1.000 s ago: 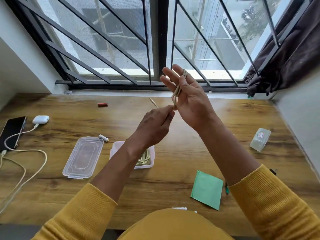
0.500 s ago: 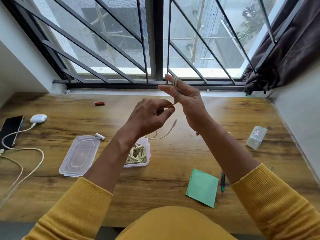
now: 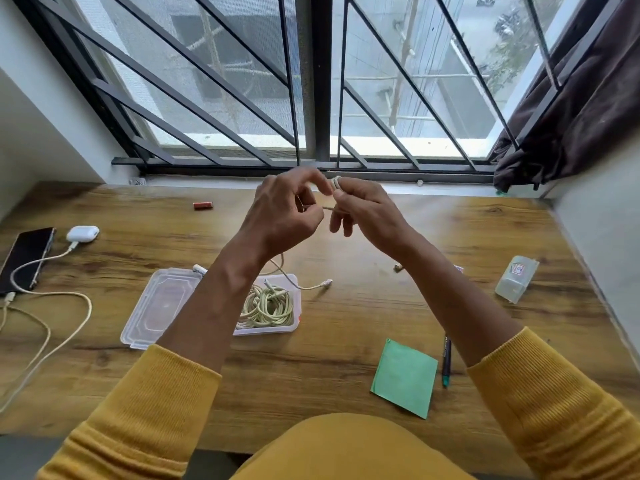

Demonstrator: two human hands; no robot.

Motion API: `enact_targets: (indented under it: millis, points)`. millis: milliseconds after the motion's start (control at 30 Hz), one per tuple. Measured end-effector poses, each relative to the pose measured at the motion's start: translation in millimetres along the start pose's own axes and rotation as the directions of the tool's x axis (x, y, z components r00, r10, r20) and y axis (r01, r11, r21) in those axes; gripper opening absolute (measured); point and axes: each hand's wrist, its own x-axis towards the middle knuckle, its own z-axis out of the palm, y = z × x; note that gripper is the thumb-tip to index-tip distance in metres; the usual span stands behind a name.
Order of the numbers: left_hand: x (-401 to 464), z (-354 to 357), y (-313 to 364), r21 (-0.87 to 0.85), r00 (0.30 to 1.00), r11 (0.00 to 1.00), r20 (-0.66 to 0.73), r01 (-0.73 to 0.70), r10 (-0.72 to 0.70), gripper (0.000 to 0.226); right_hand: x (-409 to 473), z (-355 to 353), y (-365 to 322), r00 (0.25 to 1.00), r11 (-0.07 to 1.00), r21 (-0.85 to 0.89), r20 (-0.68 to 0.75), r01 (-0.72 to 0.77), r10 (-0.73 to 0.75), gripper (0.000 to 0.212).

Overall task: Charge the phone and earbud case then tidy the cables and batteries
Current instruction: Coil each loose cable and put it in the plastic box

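Observation:
Above the wooden table [image 3: 363,313], my right hand [image 3: 367,209] holds a cream cable [image 3: 335,183] looped around its fingers. My left hand [image 3: 287,213] pinches the same cable's strand; its loose end with the plug [image 3: 325,282] hangs down to the table. An open clear box [image 3: 268,306] below holds several coiled cables, with its lid [image 3: 161,303] lying beside it. At far left a black phone [image 3: 26,258] and a white earbud case [image 3: 82,233] each have a white cable plugged in. A red battery [image 3: 202,205] lies near the window, a white battery [image 3: 200,269] by the lid.
A small clear plastic case [image 3: 517,278] lies at the right, by the wall. A green paper [image 3: 405,377] and a pen [image 3: 446,362] lie near the front edge. A barred window [image 3: 311,98] backs the table; a dark curtain [image 3: 571,109] hangs at right.
My right hand's fingers have curled down from upright. My left hand has risen and closed in on the right hand, winding the cable tighter, and the loose plug end has dropped to the table.

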Motion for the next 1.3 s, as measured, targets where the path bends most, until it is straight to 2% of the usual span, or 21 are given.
enact_targets:
  millis: [67, 200, 300, 433, 600, 767, 900, 1000, 1067, 1167, 1300]
  points:
    - [3.1, -3.2, -0.5, -0.038, 1.0, 0.999, 0.019, 0.007, -0.007, 0.033, -1.2, -0.7, 0.6, 0.998, 1.0, -0.016, 0.049, -0.027, 0.028, 0.029]
    - [12.5, -9.0, -1.5, -0.029, 0.999, 0.999, 0.038, -0.027, 0.028, 0.03, -6.5, 2.8, -1.2, 0.988, 0.999, 0.017, 0.154, -0.034, 0.031, 0.033]
    - [16.6, -14.2, -4.1, -0.011, 0.998, 0.999, 0.028, -0.047, 0.048, 0.024, -11.6, -3.4, -1.5, 0.976, 0.997, 0.046, 0.213, -0.063, 0.052, 0.049]
    - [20.1, -16.6, -13.4, -0.042, 0.998, 0.998, 0.032, -0.053, 0.055, 0.015, -15.3, -10.3, -3.3, 0.942, 0.972, 0.204, 0.334, -0.117, 0.044, 0.049]
    - [17.4, -5.4, -24.2, -0.136, 0.998, 0.989, 0.021, -0.057, 0.061, 0.008, -14.9, -16.4, -4.9, 0.916, 0.92, 0.352, 0.401, -0.173, 0.019, 0.044]
    - [13.5, 12.6, -31.0, -0.163, 0.995, 0.987, -0.098, 0.0, -0.017, 0.014, -13.8, -16.1, -10.0, 0.934, 0.852, 0.513, 0.345, -0.1, -0.098, 0.039]
    - [2.1, 24.7, -28.6, -0.106, 0.989, 0.994, -0.146, -0.028, 0.012, 0.019, -11.0, -13.5, -10.4, 0.966, 0.731, 0.681, 0.214, -0.038, -0.149, 0.043]
    - [-3.1, 39.5, -29.1, -0.017, 0.984, 1.0, -0.177, 0.001, -0.004, 0.022, -8.9, -11.7, -6.9, 0.982, 0.665, 0.747, 0.143, -0.023, -0.127, 0.043]
    - [-6.0, 47.5, -28.9, 0.013, 0.986, 1.0, -0.165, 0.007, -0.005, 0.018, -8.3, -11.2, -4.9, 0.989, 0.634, 0.773, 0.1, -0.009, -0.109, 0.043]
    - [-13.1, 51.3, -21.7, -0.006, 0.993, 1.0, -0.115, 0.004, -0.005, 0.03, -7.3, -12.4, -4.8, 0.995, 0.595, 0.803, 0.041, 0.019, -0.087, 0.045]
    - [-23.5, 58.2, -10.2, -0.04, 1.0, 0.999, -0.001, 0.011, -0.011, 0.032, -3.2, -16.5, -8.4, 0.998, 0.584, 0.81, -0.055, 0.053, -0.015, 0.045]
